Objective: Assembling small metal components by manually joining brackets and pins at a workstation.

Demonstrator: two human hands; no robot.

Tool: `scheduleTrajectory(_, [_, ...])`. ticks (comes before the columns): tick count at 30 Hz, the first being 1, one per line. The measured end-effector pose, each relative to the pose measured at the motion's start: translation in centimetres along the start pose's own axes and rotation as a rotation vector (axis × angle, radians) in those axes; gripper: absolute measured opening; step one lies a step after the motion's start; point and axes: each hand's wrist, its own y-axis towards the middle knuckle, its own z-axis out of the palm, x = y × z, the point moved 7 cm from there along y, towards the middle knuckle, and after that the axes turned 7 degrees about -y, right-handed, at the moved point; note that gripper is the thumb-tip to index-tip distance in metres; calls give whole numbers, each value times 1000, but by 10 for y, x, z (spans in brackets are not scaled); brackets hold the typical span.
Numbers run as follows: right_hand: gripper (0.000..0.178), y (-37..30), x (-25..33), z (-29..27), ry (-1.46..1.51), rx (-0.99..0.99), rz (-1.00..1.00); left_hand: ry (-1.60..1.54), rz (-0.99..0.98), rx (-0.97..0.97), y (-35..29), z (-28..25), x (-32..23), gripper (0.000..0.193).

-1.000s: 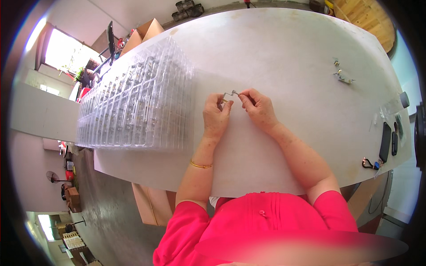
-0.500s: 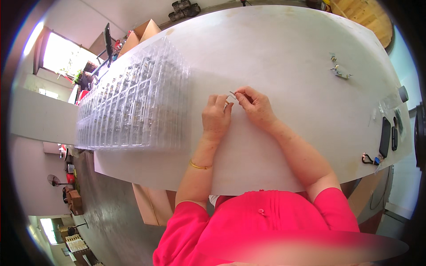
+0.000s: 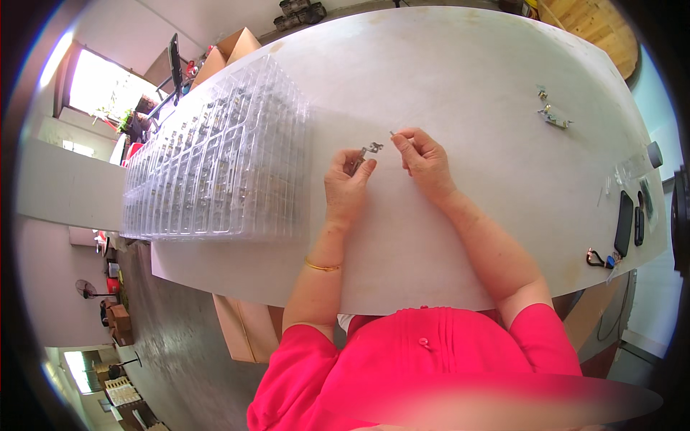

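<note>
My left hand is closed around a small silvery metal fitting, whose clip-like end sticks out past the thumb and finger toward the right. My right hand is a short way apart from it, to the right, with thumb and forefinger pinched on a thin metal rod. Only the tip of that rod shows; the fingers cover the rest. Both hands hover over the middle of the pale table.
Stacked clear plastic trays filled with small metal parts stand on the left. At the far right lie loose metal fittings. Near the right edge are a black flat object and a black-handled tool. An open cardboard box stands behind the trays.
My hands have drawn apart, the right one up and to the right with the rod. The fitting in my left hand now shows more fully, its end tilted up and right.
</note>
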Motion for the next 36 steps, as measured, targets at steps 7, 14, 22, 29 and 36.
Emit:
scheduleTrajectory(7, [14, -4, 1, 10, -272, 82, -142, -147, -15, -50, 6, -7, 8, 19])
scheduleTrajectory(14, [12, -4, 1, 12, -348, 82, -204, -58, 75, -39, 5, -7, 5, 21])
scheduleTrajectory(22, [17, -9, 7, 18, -214, 203, -58, 182, 303, -27, 0, -3, -8, 24])
scheduleTrajectory(29, [24, -3, -11, 18, 54, 428, 161, 355, 393, 32, -5, 8, -25, 27])
scheduleTrajectory(36, [20, 8, -12, 11, 208, 421, 224, 365, 423, 80, -7, 11, -31, 27])
